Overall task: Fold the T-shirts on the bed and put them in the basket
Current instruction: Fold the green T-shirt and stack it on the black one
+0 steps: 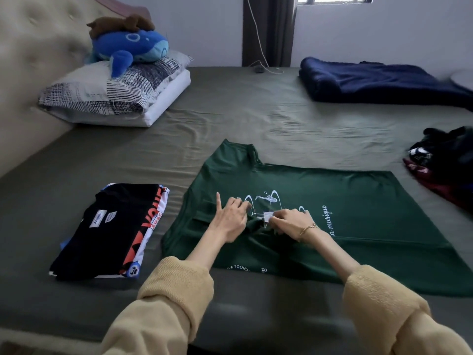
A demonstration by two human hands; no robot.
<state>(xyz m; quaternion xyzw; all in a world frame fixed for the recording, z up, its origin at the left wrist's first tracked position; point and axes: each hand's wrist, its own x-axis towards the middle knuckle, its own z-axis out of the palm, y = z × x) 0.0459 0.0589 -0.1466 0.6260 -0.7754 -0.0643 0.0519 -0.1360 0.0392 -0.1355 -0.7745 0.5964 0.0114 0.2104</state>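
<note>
The green T-shirt (320, 213) lies spread flat on the bed (230, 119). Both hands meet at its collar: the left hand (230, 219) pinches the fabric, index finger raised; the right hand (289, 222) pinches the white label (268, 216). Folded T-shirts (110, 231) lie just left.

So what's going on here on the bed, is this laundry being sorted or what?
A person is folding T-shirts. A green T-shirt lies spread on the bed, and both hands work at its middle: the left hand and the right hand pinch the fabric near a small white tag. A folded stack with a black shirt on top sits to the left. A pile of dark unfolded clothes waits at the right edge. No basket is in view.
</note>
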